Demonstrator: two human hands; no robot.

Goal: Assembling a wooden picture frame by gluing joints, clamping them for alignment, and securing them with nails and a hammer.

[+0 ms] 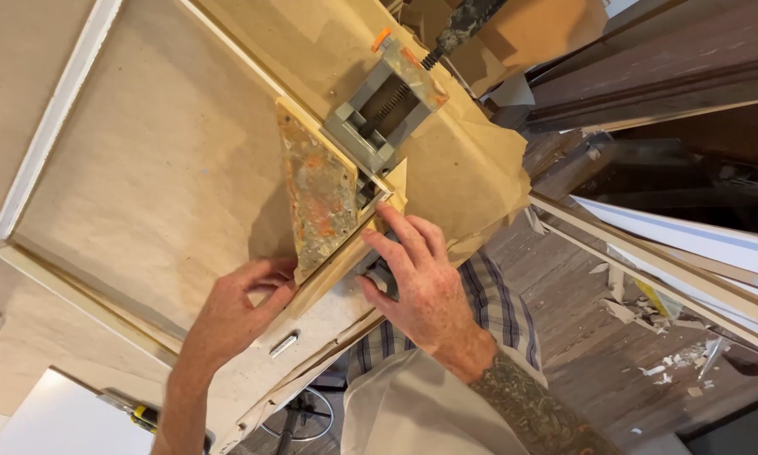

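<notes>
**Both hands at the clamped frame corner**

Head view, looking down on a counter (143, 168) covered in brown paper. A wooden frame corner (345, 253) sits in a grey corner clamp (379, 109) with an orange tab and a threaded screw. A mottled, rust-and-grey triangular piece (318, 198) lies inside the corner, its long axis running from upper left down toward the person.

Left hand (240, 307): fingers curled, tips pressed against the lower end of the frame rail and the tip of the triangular piece. Not pinching; more a push or steadying hold from the left side.

Right hand (417, 270): fingers spread and laid flat over the outer side of the frame corner, covering a dark grey part of the clamp. Cannot tell if it grips anything underneath.

Key relation: the frame corner lies between the two hands, just ahead of the fingertips. The rail runs diagonally, lower left to upper right. The right hand is nearer the clamp body; the left is nearer the free end of the rail.

Also there: a small metal piece (284, 344) on the paper near the left wrist, and a yellow-handled tool (139, 413) at the lower edge.
</notes>
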